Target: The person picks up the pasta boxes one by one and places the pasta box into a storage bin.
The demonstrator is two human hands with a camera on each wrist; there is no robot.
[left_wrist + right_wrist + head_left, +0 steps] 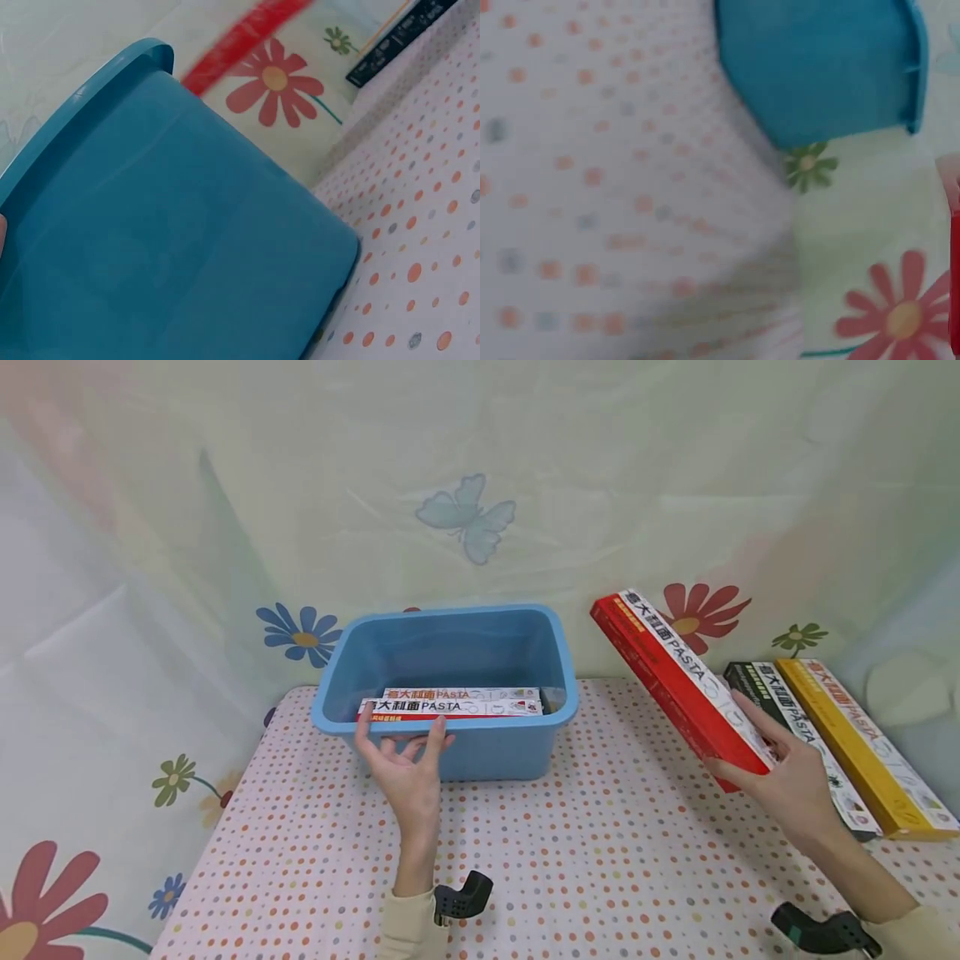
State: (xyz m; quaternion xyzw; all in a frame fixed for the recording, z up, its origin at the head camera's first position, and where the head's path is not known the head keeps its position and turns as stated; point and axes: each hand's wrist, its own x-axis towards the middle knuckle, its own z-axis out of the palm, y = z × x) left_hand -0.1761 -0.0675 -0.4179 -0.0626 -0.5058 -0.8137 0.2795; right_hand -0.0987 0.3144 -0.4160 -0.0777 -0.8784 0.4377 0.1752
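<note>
My right hand (787, 785) grips the near end of a red and white pasta box (678, 681), which is tilted and raised above the table. The box shows as a red blur (244, 45) in the left wrist view; only a red sliver (955, 285) of it enters the right wrist view. With my left hand (405, 768) I hold the front rim of a blue plastic bin (495, 752), thumb and index finger reaching up over the edge. Inside, pasta boxes (487, 706) lie along the front wall, at least two of them. Their lower parts are hidden.
On the right of the table lie a black and white pasta box (787, 710) and a yellow and white one (862, 743), side by side. A dotted cloth (600, 860) covers the table. Behind it hangs a flowered curtain (600, 527).
</note>
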